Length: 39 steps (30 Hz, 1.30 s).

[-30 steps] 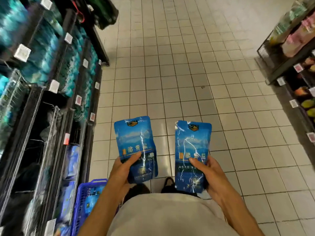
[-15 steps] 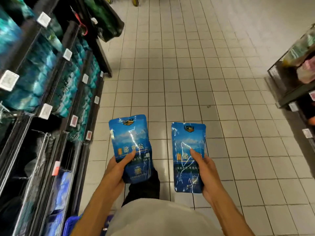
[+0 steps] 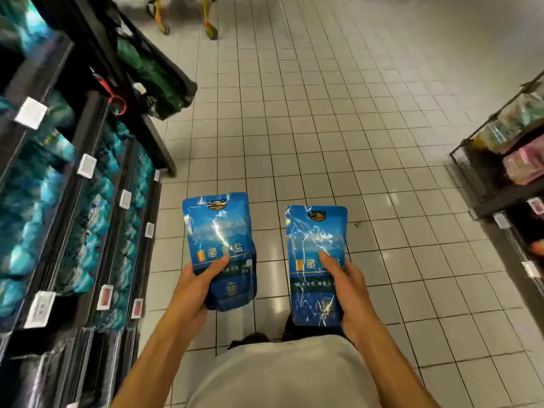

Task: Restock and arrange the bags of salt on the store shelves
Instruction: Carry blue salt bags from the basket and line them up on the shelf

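Two grips: each hand is holding one blue salt bag, both closed around the lower half of their bags
Left grip: the left hand (image 3: 194,287) is cupping the left bag (image 3: 219,248) from its outer edge, thumb lying across the printed front, fingers hidden behind
Right grip: the right hand (image 3: 348,290) is clasping the right bag (image 3: 316,260) the same way, thumb pressing on the front beside the lettering, remaining fingers wrapping the far edge
Bag position: both bags are standing upright, fronts facing the camera, held apart from each other above the tiled floor (image 3: 323,128) and in front of the person's torso
Arm pose: both forearms are reaching forward from the bottom of the view, elbows bent, wrists roughly level, the left bag sitting slightly higher than the right
Shelving: the salt shelves (image 3: 88,219) are running along the person's left, holding teal and blue bags behind white price tags (image 3: 31,112); a second rack (image 3: 497,184) is standing well apart on the right
Doing the step well: probably turning toward the left shelves and sliding each bag in upright, label outward, keeping the thumbs low so the soft packs are not creasing
Risk: glossy film may be slipping under a loose hold
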{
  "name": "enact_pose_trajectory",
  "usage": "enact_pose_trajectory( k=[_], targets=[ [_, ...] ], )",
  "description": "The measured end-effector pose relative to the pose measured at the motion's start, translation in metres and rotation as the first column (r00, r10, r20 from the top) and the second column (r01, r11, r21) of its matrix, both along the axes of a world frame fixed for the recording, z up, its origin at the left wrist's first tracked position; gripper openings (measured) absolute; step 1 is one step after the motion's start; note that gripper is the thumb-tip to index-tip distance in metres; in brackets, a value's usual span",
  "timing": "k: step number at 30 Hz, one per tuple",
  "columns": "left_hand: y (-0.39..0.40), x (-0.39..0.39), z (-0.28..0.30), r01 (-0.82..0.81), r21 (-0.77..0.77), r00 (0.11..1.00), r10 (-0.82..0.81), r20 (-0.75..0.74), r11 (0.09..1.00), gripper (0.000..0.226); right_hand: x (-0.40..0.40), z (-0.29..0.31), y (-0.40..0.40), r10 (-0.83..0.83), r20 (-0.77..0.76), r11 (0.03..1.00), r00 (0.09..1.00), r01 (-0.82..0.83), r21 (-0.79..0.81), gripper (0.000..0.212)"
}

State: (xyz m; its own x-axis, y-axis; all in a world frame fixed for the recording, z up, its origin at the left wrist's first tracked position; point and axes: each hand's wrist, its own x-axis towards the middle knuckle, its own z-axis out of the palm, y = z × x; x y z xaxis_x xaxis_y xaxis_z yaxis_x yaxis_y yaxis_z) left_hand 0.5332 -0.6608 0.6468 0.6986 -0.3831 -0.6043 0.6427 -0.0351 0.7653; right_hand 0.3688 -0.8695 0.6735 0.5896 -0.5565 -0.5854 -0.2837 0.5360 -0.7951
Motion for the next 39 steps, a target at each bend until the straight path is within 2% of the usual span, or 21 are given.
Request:
enact_pose_trajectory(
  k=[6, 11, 14, 17, 19, 25, 28, 31, 39],
  targets=[
    [-0.058, 0.091, 0.004, -0.063, -0.016, 0.996, 0.064, 0.054, 0.998, 0.056, 0.11, -0.007, -0.068, 0.069, -0.001, 0.996, 0.998, -0.069, -0.058, 0.064],
    [-0.097, 0.163, 0.013, -0.245, -0.048, 0.963, 0.249, 0.107, 0.968, 0.051, 0.23, -0.005, -0.132, 0.25, 0.029, 0.964, 0.968, -0.246, -0.101, 0.061],
    [-0.105, 0.201, 0.026, -0.398, -0.054, 0.908, 0.402, 0.118, 0.916, 0.054, 0.304, 0.005, -0.153, 0.372, 0.057, 0.923, 0.927, -0.362, -0.132, 0.046],
    [-0.098, 0.229, 0.041, -0.52, -0.078, 0.839, 0.526, 0.143, 0.851, 0.036, 0.371, 0.016, -0.152, 0.495, 0.095, 0.864, 0.864, -0.477, -0.16, 0.027],
    [-0.086, 0.24, 0.051, -0.61, -0.087, 0.773, 0.615, 0.156, 0.788, 0.037, 0.41, 0.023, -0.139, 0.581, 0.119, 0.811, 0.805, -0.561, -0.165, 0.022],
    [-0.025, 0.246, 0.084, -0.815, -0.092, 0.547, 0.812, 0.204, 0.572, 0.053, 0.497, 0.049, -0.056, 0.804, 0.216, 0.591, 0.554, -0.786, -0.183, 0.034],
    [0.012, 0.246, 0.104, -0.874, -0.122, 0.428, 0.864, 0.265, 0.47, 0.043, 0.526, 0.063, 0.001, 0.869, 0.282, 0.472, 0.406, -0.853, -0.225, 0.022],
    [0.051, 0.246, 0.125, -0.906, -0.173, 0.315, 0.889, 0.333, 0.386, 0.04, 0.547, 0.08, 0.058, 0.894, 0.355, 0.381, 0.274, -0.882, -0.278, 0.018],
    [0.143, 0.244, 0.191, -0.926, -0.276, 0.1, 0.871, 0.481, 0.258, 0.042, 0.57, 0.148, 0.188, 0.839, 0.545, 0.223, -0.005, -0.909, -0.352, 0.037]
  ],
)
